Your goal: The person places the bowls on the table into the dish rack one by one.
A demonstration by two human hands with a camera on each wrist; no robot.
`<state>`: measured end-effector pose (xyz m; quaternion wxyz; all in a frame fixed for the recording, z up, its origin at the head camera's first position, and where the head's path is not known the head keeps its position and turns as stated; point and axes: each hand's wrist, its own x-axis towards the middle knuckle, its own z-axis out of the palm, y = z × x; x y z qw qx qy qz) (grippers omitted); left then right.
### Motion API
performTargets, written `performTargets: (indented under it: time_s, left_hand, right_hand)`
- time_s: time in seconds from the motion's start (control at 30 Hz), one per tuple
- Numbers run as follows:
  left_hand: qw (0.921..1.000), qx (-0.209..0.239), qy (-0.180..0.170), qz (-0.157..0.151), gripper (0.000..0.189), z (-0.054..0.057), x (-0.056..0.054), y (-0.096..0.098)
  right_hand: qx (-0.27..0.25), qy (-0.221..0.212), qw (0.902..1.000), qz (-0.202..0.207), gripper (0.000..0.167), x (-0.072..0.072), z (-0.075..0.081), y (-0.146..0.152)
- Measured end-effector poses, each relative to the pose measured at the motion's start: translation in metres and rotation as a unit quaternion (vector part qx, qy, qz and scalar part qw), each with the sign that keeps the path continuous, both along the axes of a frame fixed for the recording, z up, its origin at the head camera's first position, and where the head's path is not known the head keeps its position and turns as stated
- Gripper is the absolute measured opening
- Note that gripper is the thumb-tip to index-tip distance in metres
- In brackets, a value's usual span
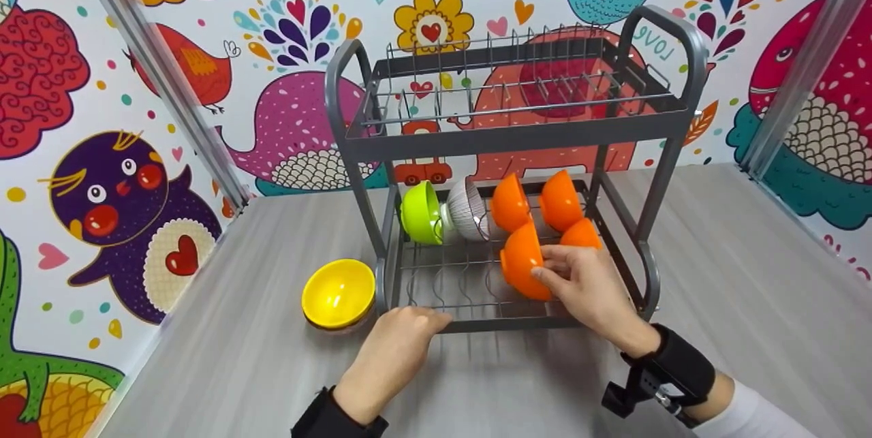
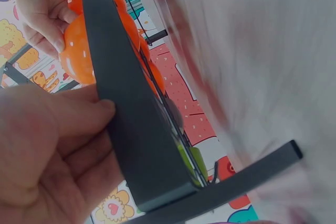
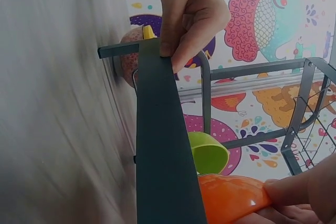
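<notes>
My right hand [image 1: 589, 285] pinches the rim of an orange bowl [image 1: 522, 262] at the front right of the lower tier of a dark grey dish rack [image 1: 518, 142]. The bowl stands tilted on its side. My left hand [image 1: 398, 349] grips the rack's front lower rail near its left corner; in the left wrist view its thumb presses the rail [image 2: 123, 114]. Behind the held bowl stand two orange bowls [image 1: 509, 203], [image 1: 561, 201], and another orange bowl [image 1: 581, 233] is partly hidden by my right hand. Farther left on that tier are a striped bowl [image 1: 469, 210] and a green bowl [image 1: 421, 213].
A yellow bowl [image 1: 338, 293] sits on top of another bowl, mostly hidden, on the grey table [image 1: 225, 356] left of the rack. The upper tier's wire dividers [image 1: 504, 77] rise above the bowls. Printed wall panels [image 1: 286, 131] enclose the table behind and at the sides.
</notes>
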<state>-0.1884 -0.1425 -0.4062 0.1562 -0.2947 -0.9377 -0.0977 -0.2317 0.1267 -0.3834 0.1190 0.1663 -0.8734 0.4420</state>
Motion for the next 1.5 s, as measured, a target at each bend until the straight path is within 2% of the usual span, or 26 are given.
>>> performTargets:
  time_s: [0.3,0.7,1.17,1.33,1.5]
  left_hand:
    - [1.0,-0.005,-0.005,0.0,0.039,0.001,0.001,0.0]
    - [0.9999,-0.005,0.014,-0.003,0.039,0.002,0.002,-0.001]
    - [0.9999,0.003,-0.01,-0.001,0.04,0.002,0.002,-0.001]
    - [0.9999,0.006,-0.011,0.001,0.04,0.001,0.0,0.0]
    - [1.0,0.008,-0.006,-0.001,0.039,0.0,0.001,-0.001]
  right_hand:
    - [0.011,0.03,0.9993,-0.019,0.027,0.001,-0.004,-0.003]
    - [-0.003,0.025,0.9995,-0.021,0.028,0.003,-0.005,-0.004]
    - [0.008,0.018,0.9998,-0.004,0.023,0.005,-0.005,0.001]
    - [0.021,0.038,0.9989,-0.016,0.023,0.011,-0.001,0.009]
    - [0.052,0.077,0.9951,-0.035,0.02,0.021,-0.001,0.022]
